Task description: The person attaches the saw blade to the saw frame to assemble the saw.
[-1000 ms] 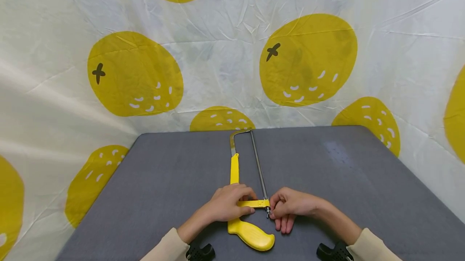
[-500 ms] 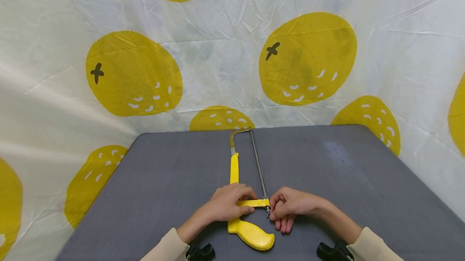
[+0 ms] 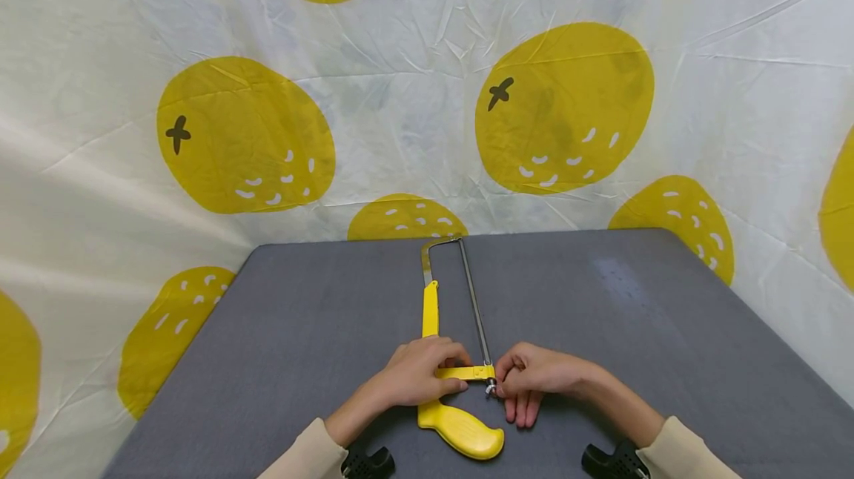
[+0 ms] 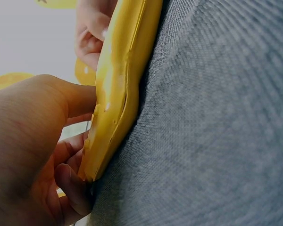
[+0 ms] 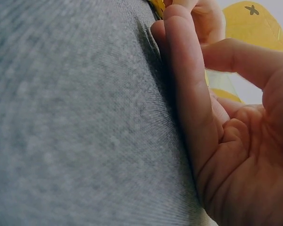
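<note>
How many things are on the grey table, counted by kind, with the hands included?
Hacksaw, yellow handle and frame, metal blade, lying flat: 1
Hands: 2, the left hand gripping the saw frame, the right hand pinching the small metal fitting at the blade's near end
Grey table: 1
Total: 4
</note>
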Motion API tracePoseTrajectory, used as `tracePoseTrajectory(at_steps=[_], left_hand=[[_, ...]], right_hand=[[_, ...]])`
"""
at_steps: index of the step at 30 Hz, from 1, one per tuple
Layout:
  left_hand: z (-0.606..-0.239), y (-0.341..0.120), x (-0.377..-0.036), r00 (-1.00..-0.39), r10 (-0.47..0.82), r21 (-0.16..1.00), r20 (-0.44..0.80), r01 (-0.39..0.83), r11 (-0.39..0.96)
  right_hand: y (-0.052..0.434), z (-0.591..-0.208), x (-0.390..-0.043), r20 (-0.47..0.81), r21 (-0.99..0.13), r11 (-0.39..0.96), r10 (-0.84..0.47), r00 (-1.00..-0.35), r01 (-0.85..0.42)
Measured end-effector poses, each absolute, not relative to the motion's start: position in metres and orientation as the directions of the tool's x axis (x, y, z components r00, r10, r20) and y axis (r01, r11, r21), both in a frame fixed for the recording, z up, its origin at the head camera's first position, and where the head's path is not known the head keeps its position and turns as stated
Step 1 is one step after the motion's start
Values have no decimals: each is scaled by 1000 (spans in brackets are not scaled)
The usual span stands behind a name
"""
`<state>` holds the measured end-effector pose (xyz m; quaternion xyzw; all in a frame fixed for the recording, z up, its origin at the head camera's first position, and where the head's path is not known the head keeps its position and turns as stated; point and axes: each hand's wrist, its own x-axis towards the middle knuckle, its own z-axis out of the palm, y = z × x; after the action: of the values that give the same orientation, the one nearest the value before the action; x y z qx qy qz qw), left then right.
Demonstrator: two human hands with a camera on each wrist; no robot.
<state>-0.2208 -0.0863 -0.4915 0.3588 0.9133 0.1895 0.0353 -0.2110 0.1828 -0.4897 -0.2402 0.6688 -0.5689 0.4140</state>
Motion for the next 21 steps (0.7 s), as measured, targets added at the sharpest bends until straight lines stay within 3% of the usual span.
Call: tracePoseTrajectory(at_steps=[21], left_hand=[[-494, -86, -223, -742, 668, 372, 65, 639, 673]], right_hand=[[184, -490, -213, -280, -960, 229, -799, -533, 162]])
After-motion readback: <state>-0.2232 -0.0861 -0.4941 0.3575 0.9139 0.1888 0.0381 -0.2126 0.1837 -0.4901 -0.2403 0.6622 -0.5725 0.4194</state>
